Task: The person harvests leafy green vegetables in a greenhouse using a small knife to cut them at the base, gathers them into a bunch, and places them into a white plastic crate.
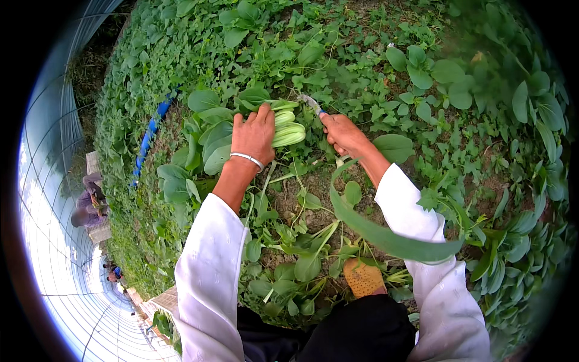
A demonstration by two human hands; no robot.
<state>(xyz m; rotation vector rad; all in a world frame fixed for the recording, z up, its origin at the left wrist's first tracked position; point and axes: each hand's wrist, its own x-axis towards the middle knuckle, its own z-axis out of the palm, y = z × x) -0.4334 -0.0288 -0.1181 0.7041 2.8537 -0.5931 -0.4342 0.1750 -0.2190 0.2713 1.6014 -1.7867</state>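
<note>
My left hand [254, 138] presses over a bunch of bok choy [289, 129], its pale stalk bases pointing right and its broad leaves [218, 142] spreading left. In my right hand [340, 132] is the handle of a small curved knife [310, 103]. The blade reaches up and left, just beyond the stalk ends; whether it touches a stalk is not clear. Only a bit of the blue handle shows above my fist. Loose leaves and cut stems [323, 235] lie on the soil below my hands.
Leafy weeds [362, 90] and more bok choy [420, 72] surround me. A long blade-like leaf [389, 231] crosses before my right sleeve. A blue hose [151, 131] runs at the left. A yellow shoe [364, 277] is below. People [90, 203] and crates [98, 231] are along the greenhouse's left side.
</note>
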